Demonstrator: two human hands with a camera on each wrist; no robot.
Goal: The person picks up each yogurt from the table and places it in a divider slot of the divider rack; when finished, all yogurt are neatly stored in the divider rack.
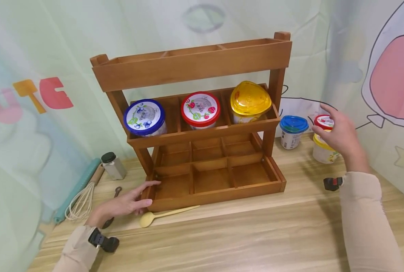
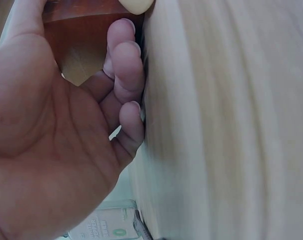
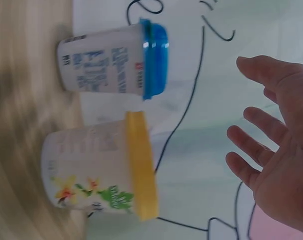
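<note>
At the rack's [image 1: 215, 194] three o'clock, the yellow-lidded tub [image 1: 324, 155] stood upright on the tabletop [image 1: 239, 234] near the blue-lidded tub [image 1: 291, 139], with the right hand [image 1: 341, 134] above it, fingers spread and holding nothing. The left hand [image 1: 127, 202] lay at the rack's seven o'clock corner, its fingers loosely bent, firm contact hard to tell. The tub looked light, stiff-walled and perhaps slippery, best taken around its sides beneath the lid.

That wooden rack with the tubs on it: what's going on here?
A person's left hand rests at the lower left corner of the wooden rack. Their right hand hovers near three lidded tubs on the table, holding nothing. Three other tubs sit in a row on the rack's middle tier.
</note>
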